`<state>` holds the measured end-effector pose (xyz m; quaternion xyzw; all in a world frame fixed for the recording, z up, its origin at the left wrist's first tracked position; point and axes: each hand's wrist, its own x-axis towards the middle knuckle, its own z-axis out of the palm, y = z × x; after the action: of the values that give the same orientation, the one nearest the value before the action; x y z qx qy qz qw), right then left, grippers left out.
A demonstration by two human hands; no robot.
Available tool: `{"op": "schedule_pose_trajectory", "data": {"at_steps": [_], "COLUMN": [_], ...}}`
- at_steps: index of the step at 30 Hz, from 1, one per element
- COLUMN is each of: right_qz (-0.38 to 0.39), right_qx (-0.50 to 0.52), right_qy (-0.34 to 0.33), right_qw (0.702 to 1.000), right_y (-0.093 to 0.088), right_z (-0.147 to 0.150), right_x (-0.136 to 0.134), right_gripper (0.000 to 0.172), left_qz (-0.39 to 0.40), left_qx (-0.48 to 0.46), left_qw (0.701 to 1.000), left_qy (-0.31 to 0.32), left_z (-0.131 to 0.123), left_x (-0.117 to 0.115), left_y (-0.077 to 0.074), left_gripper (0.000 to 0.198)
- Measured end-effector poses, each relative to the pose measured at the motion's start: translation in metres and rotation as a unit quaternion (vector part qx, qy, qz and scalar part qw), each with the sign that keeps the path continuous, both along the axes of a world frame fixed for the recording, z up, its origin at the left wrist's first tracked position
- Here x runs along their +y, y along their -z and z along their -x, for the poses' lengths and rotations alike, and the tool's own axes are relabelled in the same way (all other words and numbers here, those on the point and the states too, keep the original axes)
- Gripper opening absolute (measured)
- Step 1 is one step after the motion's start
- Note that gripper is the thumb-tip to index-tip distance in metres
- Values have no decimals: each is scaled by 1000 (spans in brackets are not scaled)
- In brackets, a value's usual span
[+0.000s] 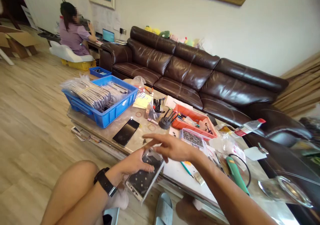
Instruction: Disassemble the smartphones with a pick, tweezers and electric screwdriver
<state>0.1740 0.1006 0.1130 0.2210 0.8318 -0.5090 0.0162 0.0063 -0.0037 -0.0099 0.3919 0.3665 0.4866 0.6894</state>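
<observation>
Cradling a silver-edged phone (143,180) — black back, white specks

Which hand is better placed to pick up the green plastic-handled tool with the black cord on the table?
Your right hand, probably: it's open, lies nearer the green plastic-handled tool, and holds nothing visibly. Your left hand is wrapped around the smartphone.

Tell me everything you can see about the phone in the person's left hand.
The phone is a slim rectangular handset with a dark panel speckled with pale dots, inside a silvery, metal-looking frame. Its upper end looks glossy, perhaps from clear film, but that is hard to tell. It is held tilted, above the floor beside the table edge, with the left hand gripping its upper part. The open right hand is just above it, apparently not touching.
</observation>
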Motion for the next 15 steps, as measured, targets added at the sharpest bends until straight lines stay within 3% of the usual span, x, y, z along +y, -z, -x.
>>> {"op": "schedule_pose_trajectory", "data": {"at_steps": [2,3,7,11,15], "right_qz": [-112,-151,-209,-290,-318], "right_qx": [-31,-32,-38,-39,-56], "right_qy": [-76,-82,-20,0,-12], "right_qw": [990,985,977,956,946], "right_y": [-9,-11,-8,4,9], "right_z": [4,4,-3,-10,-18], "right_x": [-8,-11,-10,1,17], "right_gripper": [48,41,25,23,33], "left_qz": [28,41,68,83,88], "left_qx": [-4,-10,-32,-33,-32], "left_qw": [999,999,992,987,983], "left_qy": [-20,-33,-97,-134,-160], "left_z": [5,8,19,20,13], "left_x": [0,0,-2,1,6], "left_y": [0,0,-3,-4,0], "left_gripper": [62,58,53,53,50]}}
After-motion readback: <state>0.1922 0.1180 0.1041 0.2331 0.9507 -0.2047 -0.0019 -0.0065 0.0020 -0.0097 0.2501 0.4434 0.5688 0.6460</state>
